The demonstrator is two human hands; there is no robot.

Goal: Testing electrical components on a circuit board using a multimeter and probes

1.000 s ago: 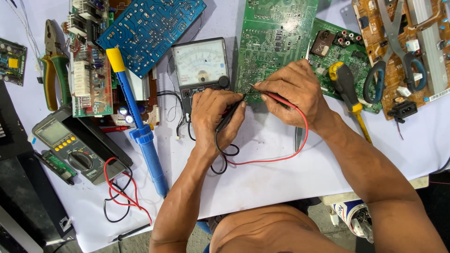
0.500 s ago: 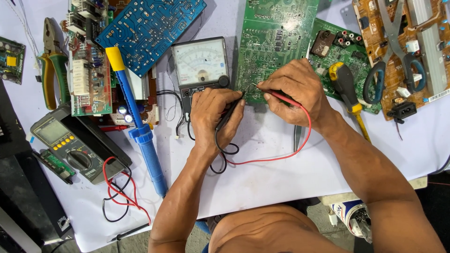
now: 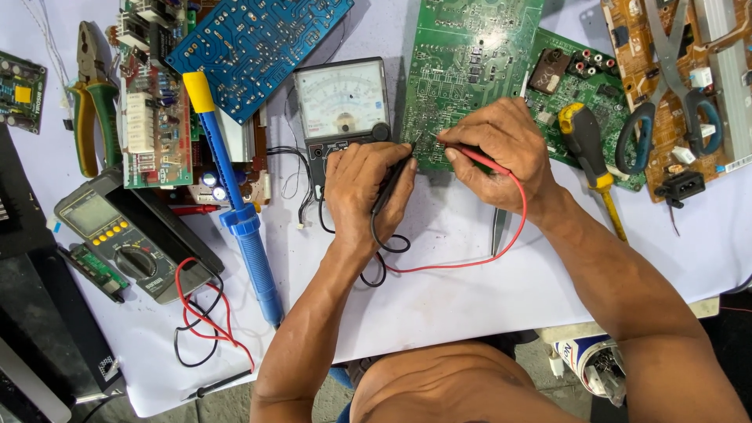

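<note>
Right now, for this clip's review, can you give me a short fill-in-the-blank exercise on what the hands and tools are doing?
1. The left hand holds the ____ probe against the green circuit board.
2. The right hand holds the probe with the ____ wire.
3. The yellow and black screwdriver lies to the ____ of the right hand.
4. The dial meter sits between the green circuit board and the ____ circuit board.

Missing words: black; red; right; blue
</note>
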